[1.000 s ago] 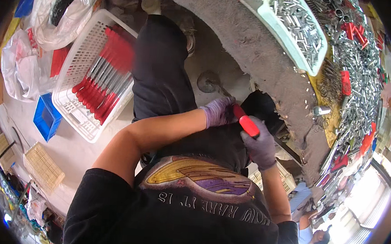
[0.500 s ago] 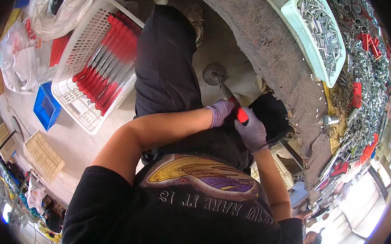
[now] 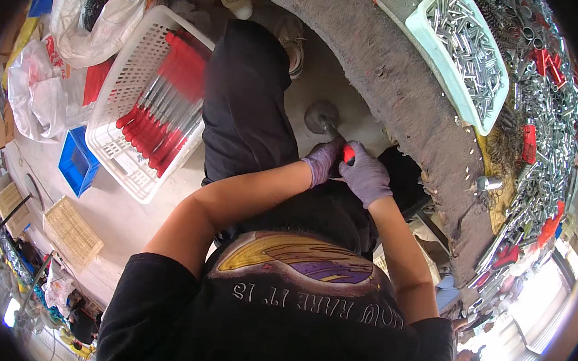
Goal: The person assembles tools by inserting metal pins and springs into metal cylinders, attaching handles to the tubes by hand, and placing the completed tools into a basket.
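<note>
Both gloved hands are together over my lap, closed around a red-handled metal tool (image 3: 349, 154). My left hand (image 3: 322, 163) is wrapped round its middle, where the metal part meets the handle. My right hand (image 3: 367, 177) grips the red handle end, and its fingers hide most of it. The tool's metal part runs away from me toward a round grey disc (image 3: 321, 117) low down by the floor; whether the two are joined I cannot tell. Left of my leg, a white plastic basket (image 3: 102, 124) holds a row of similar tools (image 3: 163, 111) with red handles.
A worn grey-brown mat (image 3: 403, 74) covers the bench edge at right. On it stands a pale green tray (image 3: 420, 29) of metal pins, beside heaps of loose metal parts (image 3: 539, 151) and springs. At left are a blue bin (image 3: 78, 162), plastic bags (image 3: 37, 92) and a beige basket (image 3: 72, 232).
My hands have drawn closer together, the left moving up over the tool's metal part. Less of the red handle shows. The whole view has shifted slightly.
</note>
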Demonstrator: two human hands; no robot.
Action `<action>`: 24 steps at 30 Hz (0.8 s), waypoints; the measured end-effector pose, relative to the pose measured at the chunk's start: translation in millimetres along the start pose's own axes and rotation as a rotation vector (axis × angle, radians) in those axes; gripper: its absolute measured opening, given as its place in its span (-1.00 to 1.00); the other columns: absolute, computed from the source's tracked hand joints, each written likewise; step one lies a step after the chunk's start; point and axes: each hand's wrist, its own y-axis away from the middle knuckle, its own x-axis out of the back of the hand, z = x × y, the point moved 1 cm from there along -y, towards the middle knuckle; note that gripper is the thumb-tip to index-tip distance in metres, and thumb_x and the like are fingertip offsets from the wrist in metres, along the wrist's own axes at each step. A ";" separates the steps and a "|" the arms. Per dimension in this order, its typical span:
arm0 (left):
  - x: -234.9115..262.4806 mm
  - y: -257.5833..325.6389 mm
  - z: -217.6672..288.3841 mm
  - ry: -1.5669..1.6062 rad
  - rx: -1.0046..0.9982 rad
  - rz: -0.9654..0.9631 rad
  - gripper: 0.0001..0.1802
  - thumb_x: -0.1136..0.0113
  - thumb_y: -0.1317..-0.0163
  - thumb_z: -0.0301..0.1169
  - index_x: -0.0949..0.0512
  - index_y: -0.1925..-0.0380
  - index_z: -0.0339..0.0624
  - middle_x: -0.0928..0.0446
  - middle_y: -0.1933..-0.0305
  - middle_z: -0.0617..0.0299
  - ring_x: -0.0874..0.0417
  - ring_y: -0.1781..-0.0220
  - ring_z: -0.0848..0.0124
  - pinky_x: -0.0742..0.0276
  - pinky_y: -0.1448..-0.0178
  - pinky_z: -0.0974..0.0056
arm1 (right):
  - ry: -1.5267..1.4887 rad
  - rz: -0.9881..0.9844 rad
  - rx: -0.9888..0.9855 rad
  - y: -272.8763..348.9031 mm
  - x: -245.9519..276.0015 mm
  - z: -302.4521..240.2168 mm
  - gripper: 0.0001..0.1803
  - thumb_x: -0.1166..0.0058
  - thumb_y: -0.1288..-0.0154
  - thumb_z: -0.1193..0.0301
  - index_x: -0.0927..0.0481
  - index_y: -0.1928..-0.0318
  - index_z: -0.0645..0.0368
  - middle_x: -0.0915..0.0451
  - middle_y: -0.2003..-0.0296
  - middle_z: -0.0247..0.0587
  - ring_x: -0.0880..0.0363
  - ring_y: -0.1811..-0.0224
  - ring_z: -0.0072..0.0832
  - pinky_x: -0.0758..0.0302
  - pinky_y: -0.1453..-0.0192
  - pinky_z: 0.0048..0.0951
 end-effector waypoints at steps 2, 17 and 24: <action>4.3 0.0 4.8 -0.135 -0.046 0.320 -0.70 -0.02 -0.29 -0.19 -0.49 0.09 -0.11 -0.57 0.14 0.04 -0.58 0.20 0.22 -0.48 0.07 0.18 | 0.043 -0.034 -0.025 -7.9 -11.2 0.2 -0.47 -0.12 -0.10 0.12 -0.42 -0.07 0.00 -0.60 0.18 0.06 -0.56 0.08 -0.02 -0.49 0.04 -0.13; -74.1 47.1 44.6 -1.876 -1.328 -0.452 -0.70 -0.11 -0.06 -0.15 -0.58 0.21 0.05 -0.57 0.16 0.15 -0.55 0.08 0.09 -0.39 -0.06 0.00 | -0.032 0.282 -0.050 -61.6 -31.6 13.2 -0.59 -0.02 -0.16 0.12 -0.54 0.06 0.06 -0.59 0.12 0.00 -0.56 0.03 -0.07 -0.49 -0.03 -0.16; -62.8 39.3 36.3 -2.229 -1.027 -0.304 -0.66 -0.08 -0.07 -0.17 -0.57 0.18 -0.03 -0.56 0.14 0.07 -0.55 0.07 0.04 -0.40 -0.06 0.02 | -0.037 0.217 -0.037 -52.4 -31.8 21.8 -0.59 -0.02 -0.15 0.11 -0.52 0.06 0.05 -0.59 0.11 0.00 -0.56 0.05 -0.04 -0.49 -0.01 -0.13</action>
